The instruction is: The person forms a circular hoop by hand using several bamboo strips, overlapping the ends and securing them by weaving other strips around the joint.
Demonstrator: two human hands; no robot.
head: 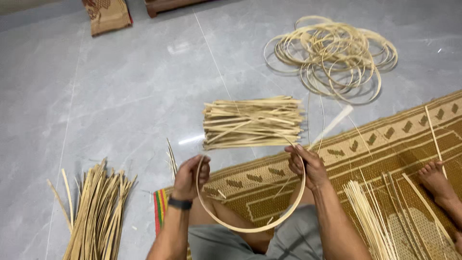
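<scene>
My left hand (190, 177) and my right hand (308, 166) both grip a thin bamboo strip bent into a hoop (250, 228), one hand on each side, with the loop hanging down over my lap. A black band sits on my left wrist. Just beyond my hands lies a stack of short flat bamboo strips (252, 123) on the grey floor. A long pale strip (332, 126) runs up from near my right hand.
A pile of finished bamboo hoops (332, 55) lies at the far right. Bundles of strips lie at the left (98, 212) and on the patterned woven mat (385, 144) at the right (368, 216). A bare foot (435, 180) rests on the mat. A cushion (107, 14) lies at the back.
</scene>
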